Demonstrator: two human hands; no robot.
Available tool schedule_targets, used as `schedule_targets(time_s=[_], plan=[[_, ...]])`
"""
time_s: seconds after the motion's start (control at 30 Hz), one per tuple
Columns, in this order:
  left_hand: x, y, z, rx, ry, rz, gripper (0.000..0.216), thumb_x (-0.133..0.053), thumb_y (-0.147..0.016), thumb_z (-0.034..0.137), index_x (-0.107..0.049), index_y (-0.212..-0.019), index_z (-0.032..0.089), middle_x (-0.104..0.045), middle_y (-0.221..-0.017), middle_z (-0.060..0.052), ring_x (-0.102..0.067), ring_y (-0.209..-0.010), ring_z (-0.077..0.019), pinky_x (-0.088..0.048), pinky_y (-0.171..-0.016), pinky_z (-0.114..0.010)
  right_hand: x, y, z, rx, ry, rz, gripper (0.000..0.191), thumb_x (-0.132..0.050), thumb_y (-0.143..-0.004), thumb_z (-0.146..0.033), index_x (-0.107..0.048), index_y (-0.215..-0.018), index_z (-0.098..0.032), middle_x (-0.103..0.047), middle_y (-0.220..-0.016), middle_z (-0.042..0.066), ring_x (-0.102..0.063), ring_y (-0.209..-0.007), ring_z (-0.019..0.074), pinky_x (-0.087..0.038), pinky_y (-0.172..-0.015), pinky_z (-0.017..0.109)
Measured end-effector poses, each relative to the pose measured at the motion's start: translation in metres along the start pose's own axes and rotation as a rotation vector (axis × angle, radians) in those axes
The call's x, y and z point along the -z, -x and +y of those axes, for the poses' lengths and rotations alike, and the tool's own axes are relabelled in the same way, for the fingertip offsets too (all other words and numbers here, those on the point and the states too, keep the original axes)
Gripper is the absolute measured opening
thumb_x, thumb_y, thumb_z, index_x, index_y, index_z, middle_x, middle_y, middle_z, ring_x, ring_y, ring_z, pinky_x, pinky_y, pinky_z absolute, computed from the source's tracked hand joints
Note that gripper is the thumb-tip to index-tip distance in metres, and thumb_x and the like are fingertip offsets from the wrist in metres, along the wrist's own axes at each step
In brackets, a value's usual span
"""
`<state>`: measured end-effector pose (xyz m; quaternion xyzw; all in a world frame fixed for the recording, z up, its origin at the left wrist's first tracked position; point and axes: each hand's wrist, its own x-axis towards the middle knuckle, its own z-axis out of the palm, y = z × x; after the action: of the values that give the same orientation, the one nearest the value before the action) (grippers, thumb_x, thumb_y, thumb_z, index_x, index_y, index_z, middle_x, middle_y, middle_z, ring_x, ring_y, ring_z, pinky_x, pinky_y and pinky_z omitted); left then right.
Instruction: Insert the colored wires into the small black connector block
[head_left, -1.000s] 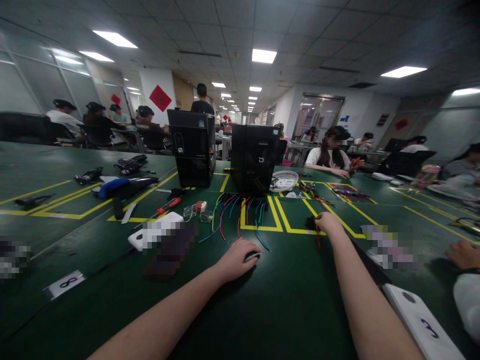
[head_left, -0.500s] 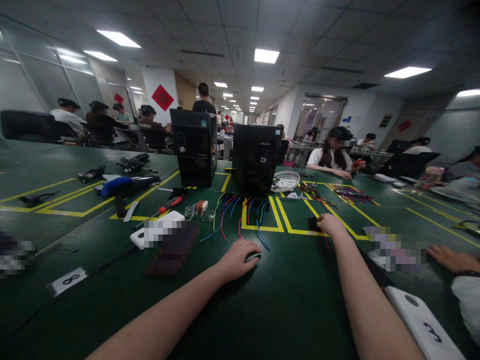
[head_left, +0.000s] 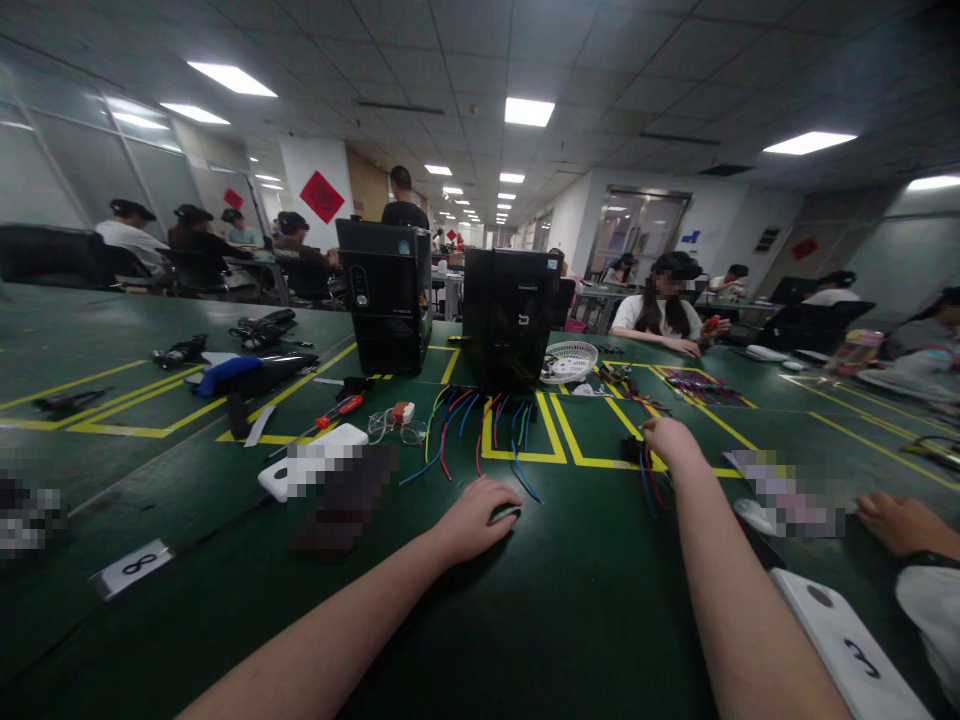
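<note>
My left hand [head_left: 480,515] rests on the green table, fingers curled around something small, dark and grey-edged [head_left: 506,512] that I cannot make out. Further to the right, my right hand [head_left: 670,445] has its fingers bent at a black piece with red and blue wires [head_left: 651,485]. The fingertips are partly hidden, but they look closed on the wires. Between the hands, two groups of coloured wires [head_left: 450,430] lie fanned out in front of a black computer tower [head_left: 506,320], their upper ends near its base.
A second black tower [head_left: 386,300] stands left of the first. At left lie a red screwdriver [head_left: 341,410], a white power bank [head_left: 319,460] and a blue-and-black item [head_left: 232,372]. A white basket [head_left: 570,360] sits behind. A co-worker's hand [head_left: 904,522] rests at right.
My right hand has shifted slightly right, and blue wires now show beside the red one below it. My left hand stays in place.
</note>
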<state>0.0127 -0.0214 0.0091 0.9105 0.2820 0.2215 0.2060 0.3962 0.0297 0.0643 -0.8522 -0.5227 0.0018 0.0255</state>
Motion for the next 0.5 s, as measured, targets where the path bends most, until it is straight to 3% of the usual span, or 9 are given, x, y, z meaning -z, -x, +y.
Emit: schedule_targets(time_s=[0.13,0.5], plan=[[0.001,0.0,0.0,-0.001,0.008,0.008,0.023,-0.05,-0.085,0.026,-0.057,-0.107,0.023,-0.061,-0.109,-0.003,-0.053,-0.103,-0.0189,-0.027,-0.103,-0.039,-0.009,0.002,-0.001,-0.007,-0.001,0.071,0.039,-0.043,-0.078,-0.019,-0.062,-0.112,-0.014,-0.061,-0.113,0.014,-0.057,-0.103,0.0247,-0.044,-0.081,0.029],[0.002,0.001,0.0,-0.007,0.024,0.02,0.022,-0.05,-0.085,0.027,-0.058,-0.106,0.023,-0.062,-0.107,-0.003,-0.053,-0.102,-0.0185,-0.027,-0.103,-0.038,-0.023,-0.001,-0.003,0.011,-0.021,0.048,0.038,-0.042,-0.078,-0.022,-0.064,-0.109,-0.016,-0.063,-0.111,0.011,-0.058,-0.1,0.0235,-0.045,-0.078,0.028]])
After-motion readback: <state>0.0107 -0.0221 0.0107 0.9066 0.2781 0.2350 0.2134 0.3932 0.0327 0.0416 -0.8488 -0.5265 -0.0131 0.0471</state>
